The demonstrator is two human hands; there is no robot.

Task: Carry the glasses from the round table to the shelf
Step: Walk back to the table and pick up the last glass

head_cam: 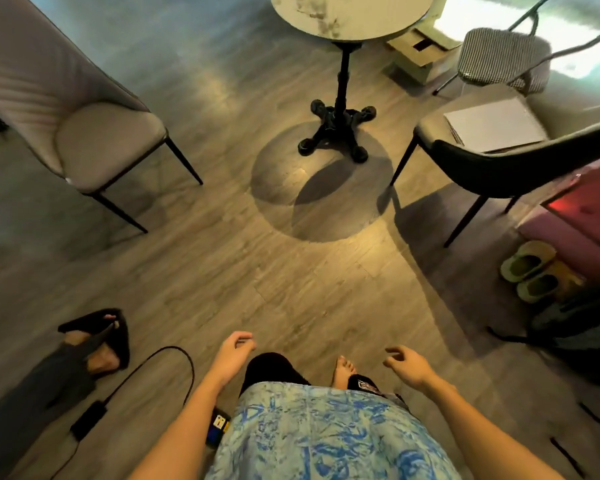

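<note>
item: my left hand (234, 355) and right hand (407, 365), both loose and empty; round table (352, 15) straight ahead, well apart; glasses possibly out of frame.

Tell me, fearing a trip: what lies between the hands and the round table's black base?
Head view: bare grey plank floor, shadowed, from left hand and right hand to the black table base.

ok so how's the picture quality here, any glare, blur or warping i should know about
Head view: bright glare blows out the top right behind the wire chair; the round table casts overlapping round shadows on the floor; wide-angle distortion bends the beige chair at the left edge; slight blur softens the left hand, the right hand and the frame edges.
</note>
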